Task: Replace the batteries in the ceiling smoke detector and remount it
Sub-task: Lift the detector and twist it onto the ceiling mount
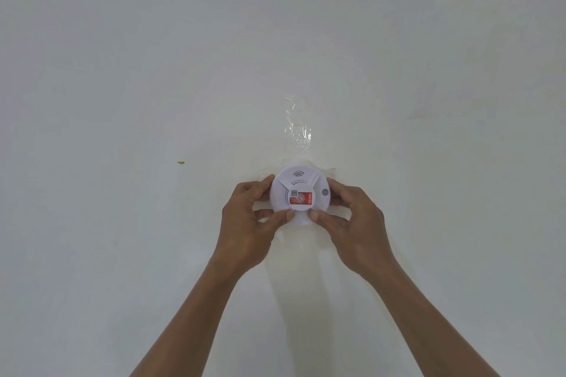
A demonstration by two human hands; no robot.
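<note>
1. Round white plastic smoke detector [300,197] w/ red label sits against the pale ceiling [153,70], over clear tape strips [298,128].
2. Left hand [248,223] & right hand [355,220] both grip its rim, fingers curled round opposite sides.
3. 2-sided hold prob. for an even twist; can't tell if mounting or removing.

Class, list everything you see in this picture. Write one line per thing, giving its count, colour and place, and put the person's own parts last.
smoke detector: one, white with a red label, against the ceiling, centre of view
clear tape: one strip, transparent, on the ceiling just above the detector
small mark: one, yellowish, on the ceiling to the left
ceiling: one, white, fills the view
left hand: one, fingers gripping the detector's left rim
right hand: one, fingers gripping the detector's right rim
</note>
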